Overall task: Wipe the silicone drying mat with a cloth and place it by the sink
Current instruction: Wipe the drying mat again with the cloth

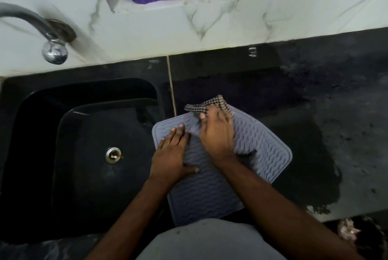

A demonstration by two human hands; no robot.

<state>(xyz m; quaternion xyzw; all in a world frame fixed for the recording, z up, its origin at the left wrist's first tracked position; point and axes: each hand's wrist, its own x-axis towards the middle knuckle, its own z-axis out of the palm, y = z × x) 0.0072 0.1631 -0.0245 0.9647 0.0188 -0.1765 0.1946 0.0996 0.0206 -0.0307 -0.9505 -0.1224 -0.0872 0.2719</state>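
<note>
On the dark counter [315,102], just to the right of the black sink [88,133], we see the grey silicone drying mat [262,144] lying flat, with its left edge at the sink rim and its near edge reaching the front of the counter. We have both hands on it. Our left hand [171,154] rests on the left part of the mat with the fingers straight and spread, so it presses the mat down and grips nothing. Our right hand [217,135] is at the far edge of the mat, and its fingers are curled around a checkered cloth [212,103], which sticks out beyond the knuckles and touches the mat.

We judge that the wiping is in progress and not finished: the cloth is at the far part only. We cannot tell from the surface how much of the mat is already clean. When the wiping is complete, we must put the cloth aside and set the mat in its place by the sink. It already lies very near to that place, so this last step looks small.
</note>
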